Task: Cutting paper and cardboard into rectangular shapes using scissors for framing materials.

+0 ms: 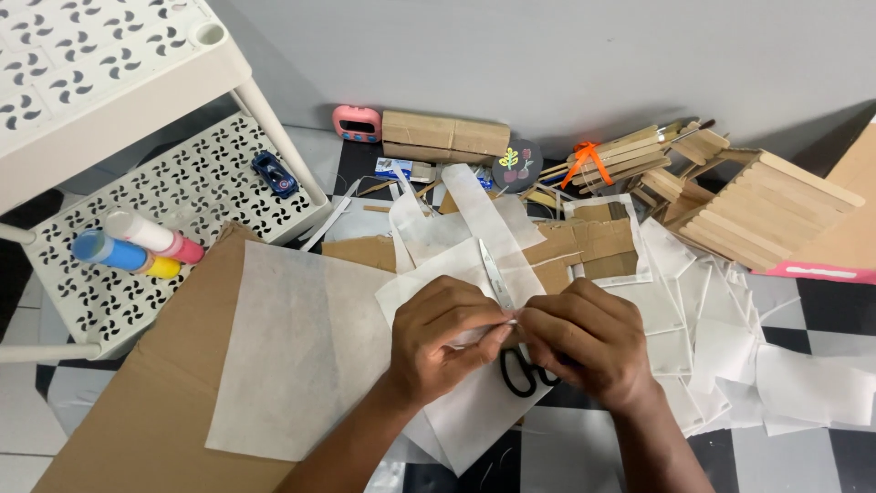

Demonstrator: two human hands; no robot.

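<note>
Head view: both hands meet at centre over a white paper sheet point(474, 402). Left hand point(438, 338) has its fingers curled closed, pinching the sheet's edge near the scissor blades. Right hand point(584, 342) is closed around black-handled scissors point(497, 283); the handle loops show below the fingers, the blades point up and away, and look nearly shut over the paper. Cannot tell whether the blade tips are cutting or just lying on it.

Paper sheet lies on the checkered floor point(821, 292), partly over a large cardboard piece point(155, 402) that carries another white sheet point(292, 347). Cut white paper squares point(693, 319) are piled just right of the right hand. Behind them: a wooden stick structure point(766, 210), loose wooden sticks with an orange tie point(602, 160), cardboard blocks point(444, 135), and a pink timer point(356, 123).

Left side: white perforated shelf rack point(182, 183) holding paint tubes point(137, 245) and a blue toy car point(274, 173).
</note>
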